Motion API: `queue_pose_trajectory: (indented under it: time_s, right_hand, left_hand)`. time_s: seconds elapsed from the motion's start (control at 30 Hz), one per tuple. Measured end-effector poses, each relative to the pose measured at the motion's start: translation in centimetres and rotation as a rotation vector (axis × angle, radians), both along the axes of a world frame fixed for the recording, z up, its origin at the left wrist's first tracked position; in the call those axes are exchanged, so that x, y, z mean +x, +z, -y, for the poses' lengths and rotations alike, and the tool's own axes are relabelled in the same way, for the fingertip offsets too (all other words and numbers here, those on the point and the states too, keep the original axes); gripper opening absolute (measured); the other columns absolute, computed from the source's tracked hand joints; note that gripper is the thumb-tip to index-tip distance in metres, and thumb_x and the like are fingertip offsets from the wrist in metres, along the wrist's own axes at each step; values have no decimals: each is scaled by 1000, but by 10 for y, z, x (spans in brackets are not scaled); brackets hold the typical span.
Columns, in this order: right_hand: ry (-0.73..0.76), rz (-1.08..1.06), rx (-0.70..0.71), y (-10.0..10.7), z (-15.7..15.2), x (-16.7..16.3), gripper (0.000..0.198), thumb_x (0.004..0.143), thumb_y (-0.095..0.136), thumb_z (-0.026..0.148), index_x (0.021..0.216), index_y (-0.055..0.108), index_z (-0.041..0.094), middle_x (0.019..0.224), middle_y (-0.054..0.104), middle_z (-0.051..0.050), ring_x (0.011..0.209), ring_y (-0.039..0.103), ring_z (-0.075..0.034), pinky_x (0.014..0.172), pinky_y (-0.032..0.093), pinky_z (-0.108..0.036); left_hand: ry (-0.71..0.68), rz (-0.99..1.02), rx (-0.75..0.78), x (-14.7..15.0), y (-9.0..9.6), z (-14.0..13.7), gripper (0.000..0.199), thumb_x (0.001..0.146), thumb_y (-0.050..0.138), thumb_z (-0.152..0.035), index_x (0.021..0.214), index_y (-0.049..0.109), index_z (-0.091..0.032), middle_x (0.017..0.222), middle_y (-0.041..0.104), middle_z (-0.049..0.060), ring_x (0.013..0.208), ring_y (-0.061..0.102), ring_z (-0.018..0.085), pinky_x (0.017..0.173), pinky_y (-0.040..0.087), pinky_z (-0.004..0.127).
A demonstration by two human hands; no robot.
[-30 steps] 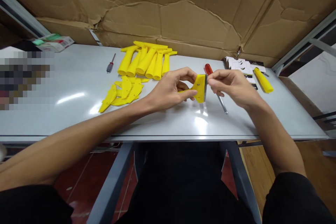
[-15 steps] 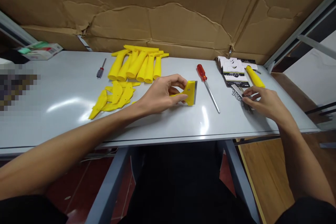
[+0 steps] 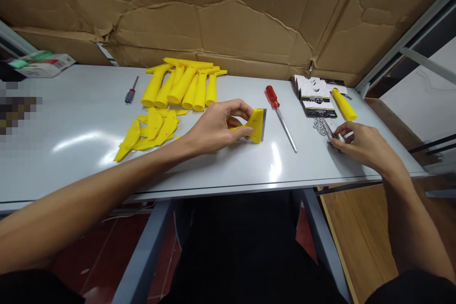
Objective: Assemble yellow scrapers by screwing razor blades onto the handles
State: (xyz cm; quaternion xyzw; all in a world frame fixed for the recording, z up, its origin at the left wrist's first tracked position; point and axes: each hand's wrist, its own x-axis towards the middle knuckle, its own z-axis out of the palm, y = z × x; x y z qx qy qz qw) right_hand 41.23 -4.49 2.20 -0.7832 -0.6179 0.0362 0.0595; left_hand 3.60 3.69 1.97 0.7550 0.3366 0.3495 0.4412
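My left hand (image 3: pixel 219 128) pinches a yellow scraper head (image 3: pixel 255 128) between thumb and fingers, just above the table. A dark metal blade (image 3: pixel 264 125) runs along the head's right edge. At the right, my right hand (image 3: pixel 368 147) has its thumb and fingertips closed around flat metal plates (image 3: pixel 334 137) low over the table. The fingers partly hide these plates, so I cannot tell how many are gripped. Small silver screws (image 3: pixel 319 126) lie heaped against them. A long screwdriver (image 3: pixel 281 118) with a red handle rests between my hands.
Yellow handles (image 3: pixel 183 86) are stacked at the back, with flat yellow pieces (image 3: pixel 153 130) in front. A small screwdriver (image 3: pixel 131 91) lies to their left. Printed cards (image 3: pixel 315 97) and a yellow tube (image 3: pixel 344 104) sit back right. Cardboard (image 3: pixel 213 28) stands behind the table (image 3: pixel 78 152).
The metal plate at my right fingertips has tilted and come down beside the screws, uncovering more of them. My left hand keeps the scraper head in about the same place. The view has shifted slightly.
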Motion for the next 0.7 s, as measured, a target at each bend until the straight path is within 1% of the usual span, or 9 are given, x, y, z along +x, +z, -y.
queue_pose_trajectory:
  time_s: [0.1, 0.23, 0.33, 0.43, 0.5, 0.63, 0.7]
  right_hand:
    - [-99, 65, -32, 1, -2, -7, 36, 83, 63, 50, 107, 69, 24, 97, 72, -10, 84, 59, -24, 71, 35, -37]
    - [-128, 86, -26, -2, 0, -2, 36, 84, 62, 50, 106, 67, 23, 101, 73, -12, 81, 56, -23, 68, 31, -35]
    - [-101, 82, -2, -7, 3, 8, 33, 84, 60, 49, 104, 66, 23, 101, 72, -11, 82, 57, -22, 71, 34, -35]
    - [-51, 73, 47, -13, 4, 14, 33, 85, 59, 47, 106, 66, 23, 109, 71, -8, 85, 60, -20, 75, 38, -34]
    - [-46, 59, 72, -15, 2, 14, 34, 86, 59, 47, 109, 66, 23, 110, 71, -8, 85, 60, -19, 76, 38, -34]
    - [-57, 39, 64, -14, 0, 12, 36, 87, 62, 48, 113, 67, 23, 104, 72, -10, 84, 59, -21, 73, 37, -35]
    - [-22, 41, 69, -12, -3, 15, 39, 91, 60, 51, 119, 70, 25, 107, 71, -10, 87, 60, -22, 74, 38, -36]
  left_hand:
    - [-8, 2, -6, 0, 0, 1, 31, 76, 83, -28, 100, 65, -16, 101, 73, 6, 81, 75, 16, 66, 68, 26]
    - [-8, 8, -8, 0, 1, 2, 30, 76, 83, -28, 98, 65, -17, 101, 73, 6, 83, 75, 16, 68, 68, 27]
    - [-14, 9, 10, 0, 2, 2, 29, 76, 82, -28, 97, 66, -16, 100, 72, 7, 89, 75, 19, 71, 68, 29]
    - [-16, 6, 26, 1, 0, 1, 28, 76, 82, -29, 96, 66, -16, 100, 72, 7, 93, 75, 20, 72, 68, 29]
    - [-18, 6, 21, 1, 0, 0, 29, 76, 82, -29, 97, 66, -17, 100, 73, 7, 91, 75, 19, 71, 68, 29]
    - [-31, 1, 1, 1, -1, -1, 29, 77, 81, -28, 98, 65, -17, 100, 73, 6, 84, 75, 17, 68, 67, 28]
    - [-34, -2, -2, 1, 0, -1, 30, 77, 81, -28, 99, 64, -16, 101, 73, 6, 82, 75, 17, 66, 67, 27]
